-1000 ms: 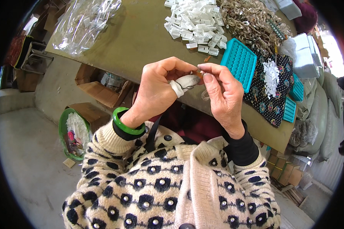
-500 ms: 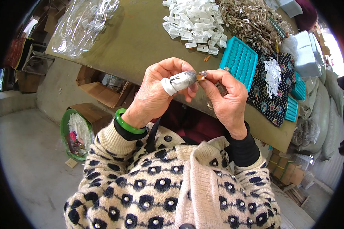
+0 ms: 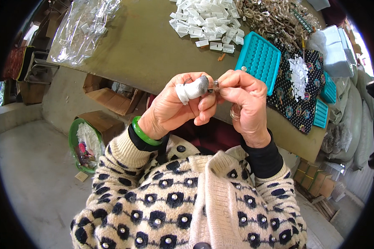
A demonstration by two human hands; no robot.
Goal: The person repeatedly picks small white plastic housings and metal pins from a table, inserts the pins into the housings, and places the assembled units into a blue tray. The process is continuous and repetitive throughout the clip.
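My left hand (image 3: 166, 101) has a worn white and grey finger cover (image 3: 194, 88) on one digit, and its other fingers are curled. At its fingertips is a small, dark shiny piece (image 3: 213, 86), too small to name, which my right hand (image 3: 249, 99) meets from the other side in a pinch. The two hands come together above the table's front edge. Below the right palm hangs a clear looped strand (image 3: 235, 112). A green bangle (image 3: 143, 133) circles my left wrist.
White plastic pieces (image 3: 207, 20) are heaped on the table (image 3: 141, 45), near a tangle of clear strands (image 3: 274, 20). A turquoise tray (image 3: 259, 62) and patterned cloth (image 3: 303, 108) with white chips (image 3: 298, 76) lie right. Clear plastic film (image 3: 81, 33) lies left; a green basket (image 3: 72, 141) stands below.
The orange-brown bit between my fingertips no longer shows plainly; a dark shiny piece does. My left fingers have curled in more, and my right hand has turned slightly.
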